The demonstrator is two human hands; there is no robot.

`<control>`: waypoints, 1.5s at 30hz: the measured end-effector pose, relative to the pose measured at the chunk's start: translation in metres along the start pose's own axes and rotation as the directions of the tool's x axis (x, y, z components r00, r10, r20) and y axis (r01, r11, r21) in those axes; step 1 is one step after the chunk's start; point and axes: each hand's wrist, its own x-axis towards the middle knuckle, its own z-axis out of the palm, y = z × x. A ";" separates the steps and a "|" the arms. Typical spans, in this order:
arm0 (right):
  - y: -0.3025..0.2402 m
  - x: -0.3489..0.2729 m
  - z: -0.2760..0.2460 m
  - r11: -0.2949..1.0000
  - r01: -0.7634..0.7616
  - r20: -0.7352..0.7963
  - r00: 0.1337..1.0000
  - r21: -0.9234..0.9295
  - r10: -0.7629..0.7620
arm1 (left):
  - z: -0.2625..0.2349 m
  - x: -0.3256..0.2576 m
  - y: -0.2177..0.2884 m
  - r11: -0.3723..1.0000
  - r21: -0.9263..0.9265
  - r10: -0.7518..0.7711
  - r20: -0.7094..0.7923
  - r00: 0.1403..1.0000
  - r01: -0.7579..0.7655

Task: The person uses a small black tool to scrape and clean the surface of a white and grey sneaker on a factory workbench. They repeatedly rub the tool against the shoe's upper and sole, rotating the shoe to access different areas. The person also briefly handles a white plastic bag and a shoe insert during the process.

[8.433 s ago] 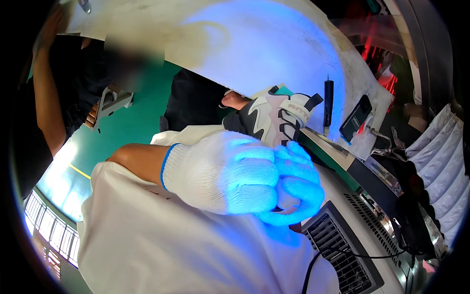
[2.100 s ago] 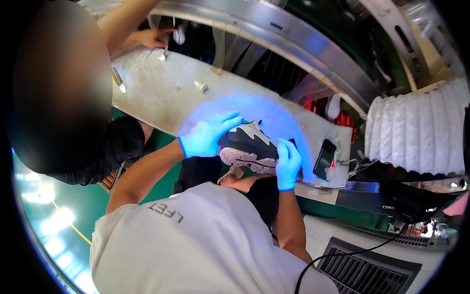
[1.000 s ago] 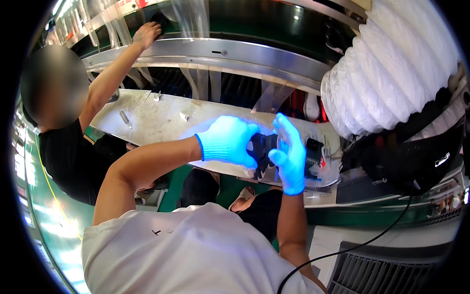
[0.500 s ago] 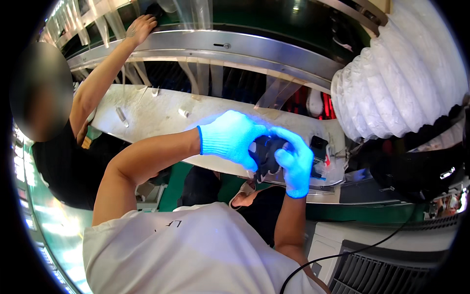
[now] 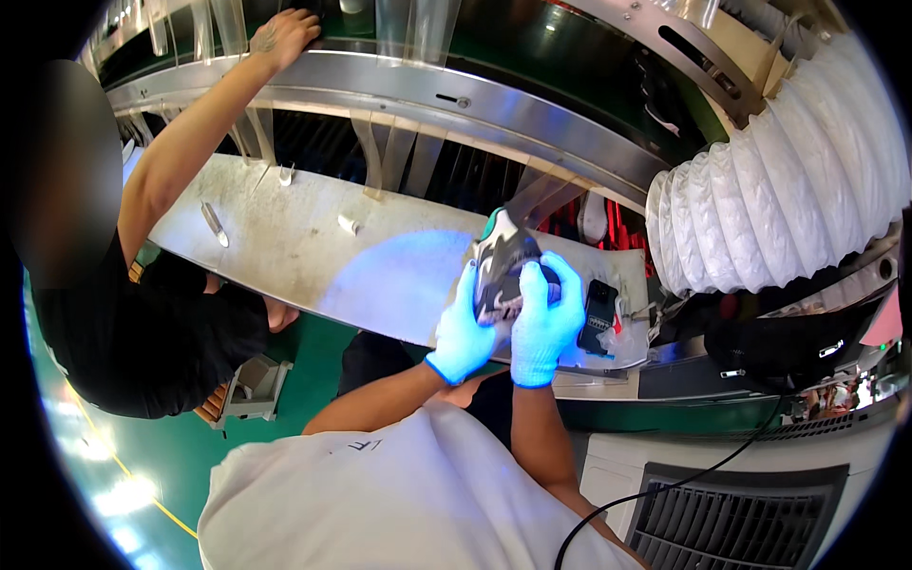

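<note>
A sneaker in grey, black and white, with a teal patch at its far end, is held up over the worktable. My left hand, in a glove glowing blue-white, grips it along its left side. My right hand, gloved alike, is closed on its right side near the opening, with the fingers bent over the edge. Both palms hide the near part of the sneaker. A blue-violet patch of light falls on the tabletop left of it.
Right of my hands lies a black handheld device. A utility knife and a small white piece rest farther left. A metal conveyor rail runs behind. A white duct hangs at right. At left, another person's arm reaches over the rail.
My left hand has come down from the sneaker's far side to its left side. The sneaker is turned and raised, showing its upper. The view has shifted slightly.
</note>
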 end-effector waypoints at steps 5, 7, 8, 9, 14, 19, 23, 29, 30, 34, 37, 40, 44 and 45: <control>-0.007 -0.046 -0.040 0.988 -0.052 0.227 0.974 0.142 0.019 | -0.063 -0.032 -0.008 0.980 -0.133 -0.115 0.226 0.967 0.147; -0.016 -0.077 -0.060 0.990 -0.133 0.429 0.898 0.050 0.099 | -0.093 -0.077 -0.018 0.997 -0.032 -0.063 0.208 0.976 0.071; -0.014 -0.094 -0.066 0.979 -0.199 0.513 0.845 0.041 0.150 | -0.104 -0.096 -0.023 0.998 0.056 -0.034 0.218 0.975 0.022; -0.016 -0.107 -0.070 0.999 -0.026 0.580 0.813 -0.046 0.048 | -0.114 -0.115 -0.033 1.000 0.028 -0.018 0.244 0.970 0.012; 0.027 -0.157 -0.075 0.997 0.041 0.671 0.742 -0.071 0.017 | -0.131 -0.172 -0.058 0.949 0.104 -0.314 0.282 0.907 0.296; 0.052 -0.161 -0.075 0.993 -0.034 0.659 0.745 -0.113 0.101 | -0.126 -0.164 -0.047 0.553 -0.495 -0.549 0.388 0.740 0.670; 0.048 -0.161 -0.076 0.984 -0.074 0.658 0.735 -0.164 0.165 | -0.139 -0.157 -0.031 0.979 0.100 -0.193 0.187 0.963 0.177; 0.033 -0.157 -0.081 0.969 -0.047 0.712 0.669 -0.244 0.212 | -0.147 -0.128 -0.005 0.804 0.405 0.281 0.387 0.878 -0.436; 0.033 -0.155 -0.082 0.973 -0.037 0.726 0.659 -0.229 0.196 | -0.149 -0.127 -0.009 0.780 0.387 0.335 0.404 0.851 -0.491; 0.039 -0.152 -0.083 0.978 -0.044 0.741 0.647 -0.202 0.182 | -0.153 -0.112 -0.016 0.767 0.309 0.397 0.459 0.795 -0.562; 0.050 -0.149 -0.080 0.985 -0.043 0.724 0.672 -0.169 0.154 | -0.158 -0.098 -0.024 0.806 0.228 0.378 0.512 0.772 -0.546; 0.055 -0.154 -0.071 0.988 -0.008 0.700 0.704 -0.155 0.116 | -0.162 -0.088 -0.037 0.813 0.187 0.370 0.566 0.737 -0.552; 0.061 -0.154 -0.060 0.983 0.160 0.688 0.724 -0.095 -0.052 | -0.155 -0.087 -0.010 0.899 0.237 0.195 0.539 0.819 -0.370; 0.063 -0.151 -0.058 0.981 0.179 0.689 0.720 -0.071 -0.082 | -0.154 -0.085 -0.005 0.911 0.224 0.184 0.532 0.827 -0.346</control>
